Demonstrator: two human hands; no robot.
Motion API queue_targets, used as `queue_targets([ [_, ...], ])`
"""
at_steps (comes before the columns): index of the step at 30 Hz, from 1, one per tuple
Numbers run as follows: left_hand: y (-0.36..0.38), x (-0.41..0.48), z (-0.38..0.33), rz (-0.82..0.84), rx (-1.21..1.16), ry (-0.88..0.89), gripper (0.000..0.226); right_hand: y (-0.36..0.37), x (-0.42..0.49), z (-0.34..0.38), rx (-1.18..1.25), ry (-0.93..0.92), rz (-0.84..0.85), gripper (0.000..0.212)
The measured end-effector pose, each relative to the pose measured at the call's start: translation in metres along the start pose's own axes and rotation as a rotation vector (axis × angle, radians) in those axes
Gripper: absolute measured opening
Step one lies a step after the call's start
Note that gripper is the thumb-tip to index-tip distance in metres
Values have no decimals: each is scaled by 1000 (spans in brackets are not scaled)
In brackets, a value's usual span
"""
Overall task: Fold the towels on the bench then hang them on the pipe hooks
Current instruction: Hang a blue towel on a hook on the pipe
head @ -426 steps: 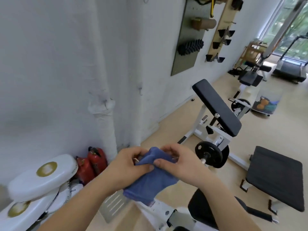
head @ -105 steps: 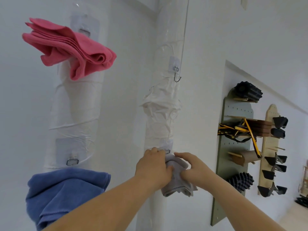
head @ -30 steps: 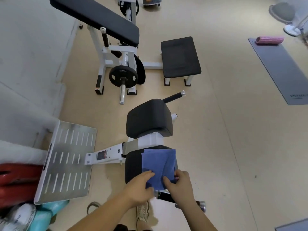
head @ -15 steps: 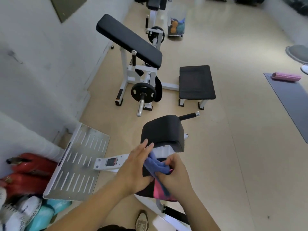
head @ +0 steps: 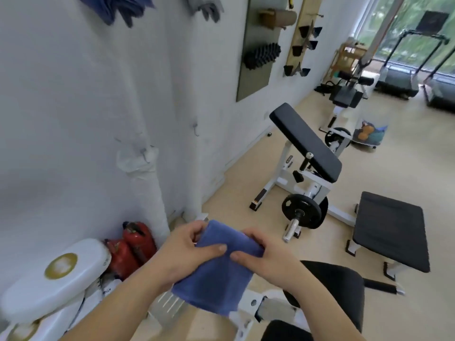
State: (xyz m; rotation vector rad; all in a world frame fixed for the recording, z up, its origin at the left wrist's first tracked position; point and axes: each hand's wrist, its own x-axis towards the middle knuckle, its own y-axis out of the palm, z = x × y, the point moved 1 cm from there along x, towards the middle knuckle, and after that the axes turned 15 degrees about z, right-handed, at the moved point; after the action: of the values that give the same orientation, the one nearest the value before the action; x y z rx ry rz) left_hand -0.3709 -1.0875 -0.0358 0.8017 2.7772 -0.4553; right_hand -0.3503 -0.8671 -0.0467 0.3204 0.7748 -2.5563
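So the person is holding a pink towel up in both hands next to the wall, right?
Not quite. The towel is blue, not pink, as the head view shows. The rest is right: the left hand and the right hand both hold it up, next to the wall.

ahead: wrapped pipe [head: 145, 183] | right: weight bench [head: 305, 143], open floor [head: 406, 173]

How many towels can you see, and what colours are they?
Blue towels: 2, one held in the left hand and right hand, one hanging at the top
Grey towels: 1, hanging at the top
Total: 3
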Motion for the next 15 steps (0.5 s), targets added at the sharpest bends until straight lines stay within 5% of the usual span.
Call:
queue_targets([
  [5, -96, -16, 9, -106, -267, 13, 23, 4, 73, 64, 191, -15, 10, 25],
  [11, -191, -15, 16, -130, -323, 43, 44, 26, 166, 129, 443, -52, -95, 25],
  [15, -242, -2, 19, -199, -290, 25, 14, 31, 221, 161, 431, -64, -137, 21],
])
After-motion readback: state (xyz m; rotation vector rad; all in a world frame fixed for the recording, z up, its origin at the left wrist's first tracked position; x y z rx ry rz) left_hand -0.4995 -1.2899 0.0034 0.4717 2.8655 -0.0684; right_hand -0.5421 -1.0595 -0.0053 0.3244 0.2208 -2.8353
